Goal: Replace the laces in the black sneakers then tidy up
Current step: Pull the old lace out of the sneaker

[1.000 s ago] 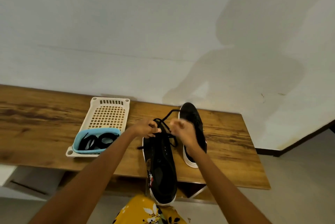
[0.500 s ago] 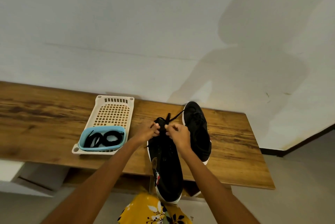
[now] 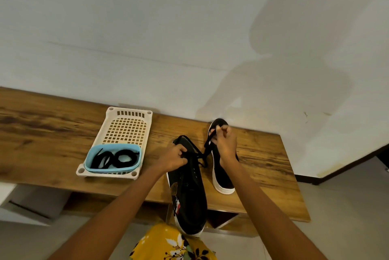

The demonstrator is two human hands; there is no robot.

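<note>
Two black sneakers on a wooden table [image 3: 52, 133], taken here as the landmark. Near sneaker [image 3: 189, 196] lying lengthwise at the table's front edge, heel end overhanging toward a yellow floral garment [image 3: 168, 247], toe end pointing toward the white wall [image 3: 147, 38] behind the table. Far sneaker [image 3: 223, 177] just beside it to the right, fully on the tabletop, white sole visible along its side, toe almost at the table's back edge. Left hand [image 3: 171, 157] resting on the front part of the near sneaker, fingers curled and pinching a black lace [image 3: 202, 152] where it leaves the shoe. Right hand [image 3: 226, 144] raised above the far sneaker, fingers closed around the other stretch of the same lace, pulling it up and back toward the wall. Lace running taut between the two hands, a loop of it arching over the toe of the near sneaker. Exactly which eyelet the lace passes through: too small to tell. To the left of the sneakers on the same tabletop, a cream perforated tray [image 3: 126, 127] with a blue tub [image 3: 90, 158] set in its front end. Inside the tub, coiled black laces [image 3: 124, 157]. Beneath the table's front edge, an open shelf [image 3: 223, 218].
</note>
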